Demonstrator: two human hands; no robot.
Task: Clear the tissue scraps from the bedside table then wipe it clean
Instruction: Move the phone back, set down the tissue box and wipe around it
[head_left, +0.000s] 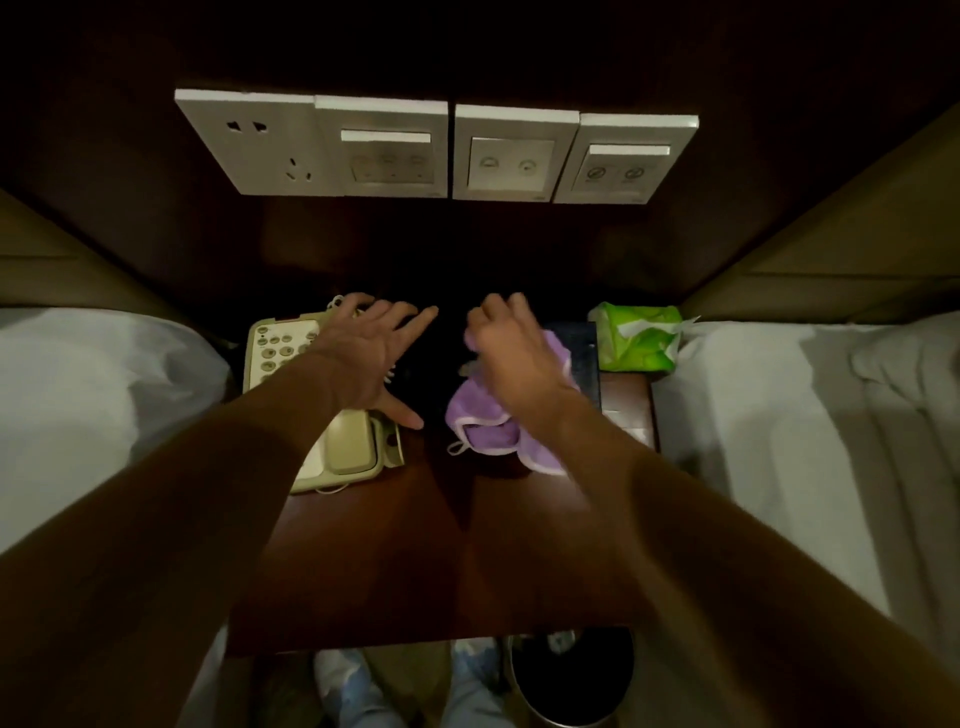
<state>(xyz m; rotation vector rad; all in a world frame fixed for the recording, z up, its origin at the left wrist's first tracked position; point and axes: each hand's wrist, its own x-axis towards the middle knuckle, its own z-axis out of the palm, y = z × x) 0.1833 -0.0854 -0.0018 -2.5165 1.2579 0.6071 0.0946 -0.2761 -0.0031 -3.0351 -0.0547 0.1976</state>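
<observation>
As no tissue scraps are showing on the bedside table (415, 545), the wiping step is probably running.

- The right hand (511, 353) is reaching in over the front edge, its fingers curling round the purple cloth (478, 415), which is bunching mid-tabletop. There is some motion blur.
- The left hand (369, 358) is lying over the telephone (280, 343) at the left edge. Its fingers are spreading wide and straight, gripping nothing, likely steadying it against the cloth's path.
- The green tissue pack (636, 338) is sitting at the rear right corner.
- The bin (618, 670) is standing below the front edge.
</observation>
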